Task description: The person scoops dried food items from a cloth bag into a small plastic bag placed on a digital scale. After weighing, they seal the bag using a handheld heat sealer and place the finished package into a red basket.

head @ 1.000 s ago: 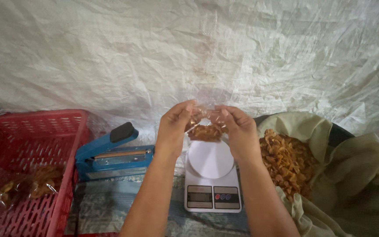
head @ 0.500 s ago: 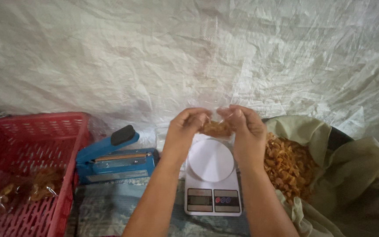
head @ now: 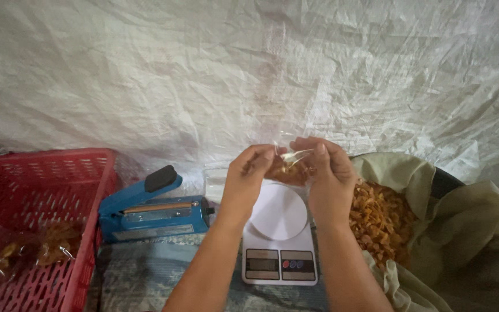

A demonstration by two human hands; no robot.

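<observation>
Both hands hold a small clear plastic bag (head: pixel 289 164) of orange-brown fried snack just above the far edge of a white kitchen scale (head: pixel 279 234). My left hand (head: pixel 248 179) pinches the bag's left top edge. My right hand (head: pixel 327 173) pinches the right top edge. The bag's mouth sits between the fingertips, and the hands hide most of its lower part. The scale's round white plate is bare.
A blue heat sealer (head: pixel 151 211) lies left of the scale. A red plastic basket (head: pixel 90 173) at far left holds several filled bags (head: pixel 41 245). A large cloth-lined container (head: pixel 463 231) of loose snack (head: pixel 382 219) stands on the right. White woven sheeting (head: pixel 249 69) covers the background.
Both hands have drawn closer together around the bag and shifted slightly right and up in view. The bag stays held above the scale.
</observation>
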